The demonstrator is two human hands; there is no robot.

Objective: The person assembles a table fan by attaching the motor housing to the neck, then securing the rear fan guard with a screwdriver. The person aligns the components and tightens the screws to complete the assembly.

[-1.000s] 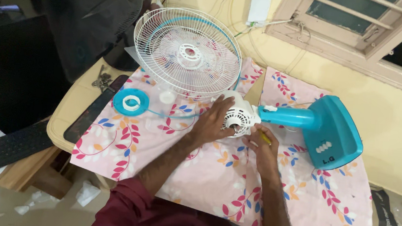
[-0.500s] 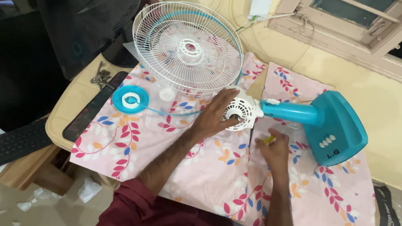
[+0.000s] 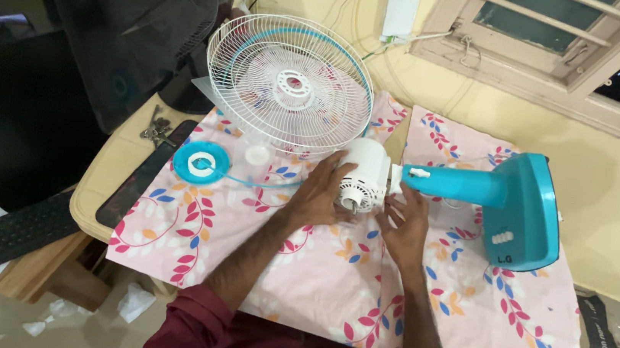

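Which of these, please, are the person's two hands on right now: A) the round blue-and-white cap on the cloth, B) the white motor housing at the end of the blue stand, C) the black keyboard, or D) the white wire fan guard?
B: the left hand and right hand cup the white motor housing from either side.

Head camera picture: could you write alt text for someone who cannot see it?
Both hands, left hand and right hand, hold a white fan motor on its blue stand, lying on a pink flowered cloth. A white wire fan guard sits behind.
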